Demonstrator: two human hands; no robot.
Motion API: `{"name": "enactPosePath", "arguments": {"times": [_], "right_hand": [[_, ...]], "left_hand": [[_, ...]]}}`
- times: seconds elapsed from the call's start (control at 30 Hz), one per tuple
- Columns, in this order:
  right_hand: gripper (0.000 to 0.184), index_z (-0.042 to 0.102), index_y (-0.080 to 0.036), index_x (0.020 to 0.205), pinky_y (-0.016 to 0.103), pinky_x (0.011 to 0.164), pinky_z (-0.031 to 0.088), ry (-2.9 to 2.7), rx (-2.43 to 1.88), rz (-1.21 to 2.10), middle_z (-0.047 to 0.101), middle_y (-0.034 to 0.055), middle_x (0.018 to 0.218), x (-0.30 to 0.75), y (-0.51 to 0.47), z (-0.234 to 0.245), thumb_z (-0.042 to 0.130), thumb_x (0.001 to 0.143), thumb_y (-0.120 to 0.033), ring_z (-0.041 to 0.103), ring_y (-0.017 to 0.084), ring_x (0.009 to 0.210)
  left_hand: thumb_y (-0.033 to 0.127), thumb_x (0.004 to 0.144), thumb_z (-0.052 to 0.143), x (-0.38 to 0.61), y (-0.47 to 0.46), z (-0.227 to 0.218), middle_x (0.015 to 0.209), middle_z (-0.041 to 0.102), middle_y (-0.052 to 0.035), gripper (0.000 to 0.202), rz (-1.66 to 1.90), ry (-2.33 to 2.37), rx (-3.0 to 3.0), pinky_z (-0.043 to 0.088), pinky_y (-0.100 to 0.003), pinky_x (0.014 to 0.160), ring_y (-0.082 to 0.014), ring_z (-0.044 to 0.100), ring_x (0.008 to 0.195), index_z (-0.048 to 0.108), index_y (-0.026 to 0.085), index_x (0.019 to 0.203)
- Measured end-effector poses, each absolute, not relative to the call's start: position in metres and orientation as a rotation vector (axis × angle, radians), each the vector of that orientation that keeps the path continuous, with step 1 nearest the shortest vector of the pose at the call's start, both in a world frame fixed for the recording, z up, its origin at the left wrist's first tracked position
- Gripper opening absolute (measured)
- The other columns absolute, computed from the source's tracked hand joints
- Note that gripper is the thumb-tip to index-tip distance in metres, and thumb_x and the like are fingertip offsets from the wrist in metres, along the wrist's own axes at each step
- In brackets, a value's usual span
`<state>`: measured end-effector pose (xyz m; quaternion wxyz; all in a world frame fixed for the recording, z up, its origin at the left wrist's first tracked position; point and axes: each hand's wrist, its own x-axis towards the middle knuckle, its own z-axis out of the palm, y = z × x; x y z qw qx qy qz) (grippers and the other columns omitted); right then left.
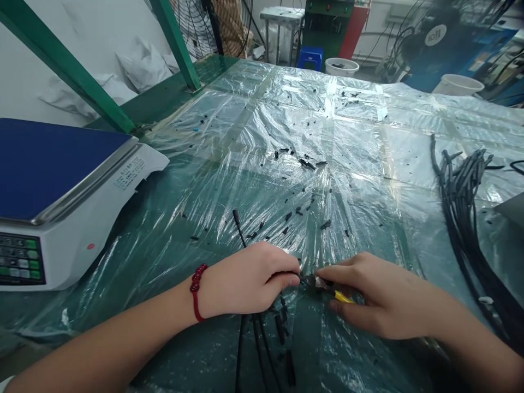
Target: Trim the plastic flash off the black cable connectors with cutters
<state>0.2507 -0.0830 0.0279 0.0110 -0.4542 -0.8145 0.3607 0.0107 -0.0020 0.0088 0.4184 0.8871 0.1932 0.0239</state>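
Note:
My left hand (249, 278), with a red bead bracelet (197, 289) at the wrist, is closed around a few thin black cables (256, 341) that trail toward me; one cable end (238, 225) sticks up past the knuckles. My right hand (380, 295) is closed on a small cutting tool with yellow handles (343, 297). The tool's metal tip (317, 282) meets the cable end pinched at my left fingertips. Both hands rest on the clear plastic sheet (286, 136) covering the green table.
A white electronic scale with a blue top (61, 202) stands at the left. A bundle of black cables (466, 218) lies at the right. Black offcuts (305, 164) are scattered over the sheet. Green frame posts (176, 43), white buckets (341, 66) and a fan stand behind.

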Motion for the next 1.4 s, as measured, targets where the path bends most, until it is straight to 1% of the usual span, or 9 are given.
{"name": "enactPosePath", "arguments": {"times": [0.1,0.2,0.3,0.4,0.47,0.67,0.8,1.27,1.4], "right_hand": [[0.015,0.046,-0.022,0.077,0.027,0.05,0.024,-2.451,-1.349,1.321,0.033,-0.0087,0.059,0.254,-0.079,0.029,0.057,0.086,-0.017,0.029,0.009,0.049],[0.014,0.049,-0.021,0.077,0.027,0.05,0.024,-2.294,-1.25,1.565,0.03,-0.0091,0.059,0.26,-0.077,0.026,0.058,0.086,-0.016,0.027,0.008,0.051],[0.005,0.062,-0.019,0.092,0.026,0.049,0.024,-2.053,-1.14,1.851,0.031,-0.0087,0.061,0.266,-0.074,0.016,0.061,0.088,-0.022,0.027,0.008,0.053],[0.027,0.066,-0.016,0.111,0.025,0.048,0.027,-1.783,-1.068,2.072,0.041,-0.007,0.062,0.269,-0.072,0.008,0.061,0.089,-0.03,0.034,0.009,0.053],[0.026,0.067,-0.016,0.109,0.025,0.049,0.029,-1.829,-1.083,1.995,0.044,-0.0057,0.064,0.269,-0.072,0.01,0.061,0.088,-0.031,0.037,0.01,0.054],[0.02,0.068,-0.021,0.101,0.029,0.062,0.039,-2.253,-1.327,1.212,0.06,0.0008,0.079,0.262,-0.08,0.037,0.06,0.083,-0.02,0.052,0.016,0.069],[0.024,0.066,-0.023,0.105,0.032,0.064,0.037,-2.429,-1.426,0.939,0.062,0.0013,0.081,0.254,-0.086,0.042,0.063,0.082,-0.02,0.055,0.018,0.072],[0.009,0.059,-0.023,0.094,0.032,0.058,0.029,-2.509,-1.448,0.922,0.06,0.0,0.078,0.252,-0.089,0.039,0.059,0.085,-0.023,0.053,0.017,0.068],[0.012,0.06,-0.023,0.097,0.032,0.058,0.029,-2.512,-1.448,0.905,0.06,0.0001,0.077,0.252,-0.088,0.037,0.06,0.085,-0.024,0.054,0.017,0.067]], "left_hand": [[0.02,0.099,0.051,0.01,0.001,0.011,0.066,0.055,0.0004,0.027,0.089,0.428,2.198,0.035,-0.028,0.06,-0.0153,0.05,0.062,0.057,0.018,0.073],[0.022,0.102,0.049,0.01,0.003,0.013,0.072,0.061,-0.001,0.025,0.094,0.385,2.171,0.039,-0.028,0.062,-0.0155,0.054,0.065,0.063,0.018,0.082],[0.021,0.103,0.048,0.01,0.001,0.014,0.079,0.066,-0.0022,0.02,0.119,0.342,2.163,0.042,-0.026,0.065,-0.0153,0.057,0.068,0.065,0.018,0.092],[0.019,0.101,0.051,0.009,-0.002,0.015,0.083,0.068,-0.003,0.015,0.175,0.3,2.159,0.044,-0.025,0.067,-0.0156,0.061,0.072,0.065,0.018,0.098],[0.02,0.101,0.052,0.008,-0.002,0.016,0.08,0.068,-0.0026,0.014,0.224,0.321,2.16,0.043,-0.025,0.066,-0.015,0.06,0.069,0.065,0.017,0.096],[0.026,0.101,0.054,0.006,0.003,0.021,0.068,0.06,0.0002,0.019,0.307,0.417,2.145,0.037,-0.024,0.056,-0.0117,0.048,0.055,0.064,0.017,0.087],[0.025,0.1,0.054,0.005,0.003,0.02,0.063,0.054,0.0012,0.02,0.262,0.428,2.138,0.034,-0.025,0.053,-0.0113,0.043,0.052,0.064,0.017,0.085],[0.027,0.1,0.054,0.007,0.002,0.017,0.06,0.048,0.0023,0.023,0.18,0.424,2.093,0.035,-0.026,0.053,-0.0112,0.042,0.05,0.064,0.017,0.082],[0.027,0.1,0.054,0.007,0.002,0.016,0.06,0.049,0.0024,0.022,0.19,0.427,2.091,0.035,-0.026,0.052,-0.0113,0.042,0.05,0.064,0.018,0.082]]}}
